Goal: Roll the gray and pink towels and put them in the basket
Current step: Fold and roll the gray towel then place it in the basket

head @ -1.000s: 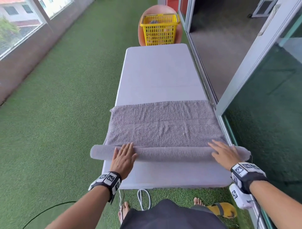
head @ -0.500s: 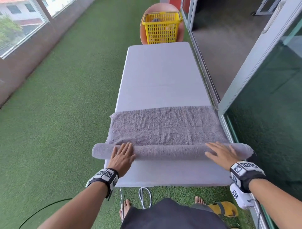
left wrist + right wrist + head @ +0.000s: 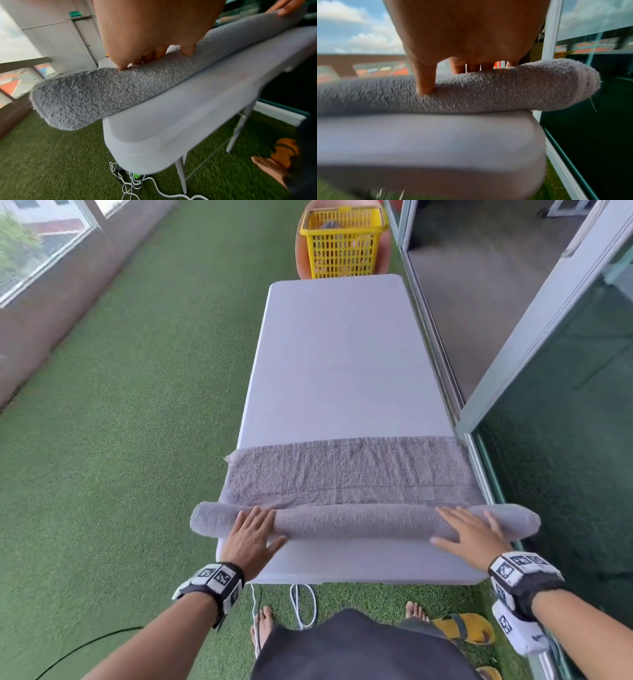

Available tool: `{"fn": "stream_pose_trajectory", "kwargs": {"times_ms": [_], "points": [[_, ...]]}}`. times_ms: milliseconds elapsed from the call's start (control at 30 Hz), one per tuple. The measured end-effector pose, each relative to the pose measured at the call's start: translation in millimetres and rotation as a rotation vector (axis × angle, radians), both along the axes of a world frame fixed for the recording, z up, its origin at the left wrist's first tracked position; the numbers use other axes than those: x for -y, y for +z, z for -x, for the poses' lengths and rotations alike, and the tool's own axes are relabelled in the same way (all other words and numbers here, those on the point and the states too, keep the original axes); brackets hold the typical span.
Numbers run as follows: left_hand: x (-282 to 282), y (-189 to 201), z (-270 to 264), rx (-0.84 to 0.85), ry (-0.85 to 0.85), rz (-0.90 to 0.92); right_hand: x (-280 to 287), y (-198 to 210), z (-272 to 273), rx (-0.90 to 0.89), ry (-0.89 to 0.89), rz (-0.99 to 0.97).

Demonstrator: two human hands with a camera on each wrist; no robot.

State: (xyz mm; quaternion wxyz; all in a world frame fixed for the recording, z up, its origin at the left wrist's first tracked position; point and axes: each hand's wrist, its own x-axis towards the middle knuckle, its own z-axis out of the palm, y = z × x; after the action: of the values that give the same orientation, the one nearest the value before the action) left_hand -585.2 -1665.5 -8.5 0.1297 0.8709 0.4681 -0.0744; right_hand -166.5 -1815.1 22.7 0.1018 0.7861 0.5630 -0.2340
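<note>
- Fingers (image 3: 255, 517) of the left hand (image 3: 251, 539) lie straight and flat on the gray towel (image 3: 356, 522); the right hand (image 3: 471, 534) presses likewise, gripping nothing.
- Rolled part sits at the table's (image 3: 339, 364) 6 o'clock edge, both ends overhanging.
- Unrolled cloth stretches toward 12 o'clock, where the yellow basket (image 3: 342, 244) waits.
- Pushing both palms evenly should keep the roll tight and straight.
- No pink towel is visible.

Gray towel (image 3: 352, 474) — fuzzy terry cloth; table (image 3: 339, 354) — smooth matt plastic; basket (image 3: 342, 244) — yellow plastic lattice
</note>
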Motion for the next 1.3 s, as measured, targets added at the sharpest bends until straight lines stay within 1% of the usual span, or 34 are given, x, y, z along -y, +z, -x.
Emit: {"fn": "stream_pose_trajectory", "kwargs": {"times_ms": [33, 100, 200, 233, 300, 367, 433, 500, 567, 633, 667, 700, 800, 833, 900, 967, 1033, 1100, 1167, 1233, 1267, 1300], "points": [[5, -3, 3, -0.009, -0.037, -0.033, 9, -4, 3, 0.036, 0.039, 0.035], [14, -3, 7, 0.009, -0.055, -0.129, 21, -11, 6, 0.108, 0.078, 0.005], [9, 10, 2, 0.015, -0.004, -0.101, 14, -10, 3, 0.103, 0.089, -0.036], [3, 12, -1, 0.021, 0.007, -0.090, 6, -8, -1, 0.094, 0.079, -0.049], [-13, 14, -6, 0.093, 0.061, -0.110, -9, -3, -7, 0.069, 0.007, -0.119], [-21, 12, -9, 0.068, 0.094, -0.081, -17, -3, -9, 0.036, -0.050, -0.207], [-21, 5, -7, -0.002, 0.026, -0.033, -15, -6, -4, -0.004, -0.017, -0.149], [-16, 2, -3, -0.056, -0.032, -0.030, -8, -9, 2, 0.043, 0.042, -0.060], [-14, 3, -1, -0.043, -0.049, -0.086, -8, -8, 3, 0.096, 0.056, -0.039], [-19, 9, -2, -0.012, -0.061, -0.173, -19, 2, -3, 0.071, 0.056, -0.021], [-24, 14, -4, 0.009, -0.057, -0.178, -28, 7, -7, 0.055, 0.054, -0.003], [-29, 18, -6, 0.022, -0.041, -0.165, -36, 11, -10, 0.044, 0.046, -0.006], [-41, 18, -12, 0.031, 0.070, -0.102, -49, 9, -12, 0.042, -0.002, -0.135], [-41, 16, -13, 0.022, 0.081, -0.056, -48, 7, -9, 0.031, 0.004, -0.129], [-38, 11, -11, -0.035, 0.027, 0.009, -40, 1, 0, 0.041, 0.058, -0.037], [-38, 11, -9, -0.075, -0.023, -0.006, -36, -1, 5, 0.094, 0.094, -0.027], [-48, 13, -11, -0.064, -0.056, -0.069, -46, 3, 1, 0.120, 0.088, -0.046], [-63, 21, -18, -0.084, -0.075, -0.044, -66, 9, -9, 0.092, 0.077, -0.003], [-82, 28, -27, -0.113, -0.039, -0.012, -90, 11, -19, 0.073, 0.035, -0.011], [-100, 31, -32, -0.091, 0.073, -0.015, -108, 13, -28, 0.084, -0.074, -0.126], [-107, 30, -32, -0.085, 0.120, -0.004, -114, 14, -32, 0.086, -0.108, -0.152], [-112, 29, -29, -0.099, 0.135, 0.031, -117, 14, -36, 0.088, -0.106, -0.112]]}}
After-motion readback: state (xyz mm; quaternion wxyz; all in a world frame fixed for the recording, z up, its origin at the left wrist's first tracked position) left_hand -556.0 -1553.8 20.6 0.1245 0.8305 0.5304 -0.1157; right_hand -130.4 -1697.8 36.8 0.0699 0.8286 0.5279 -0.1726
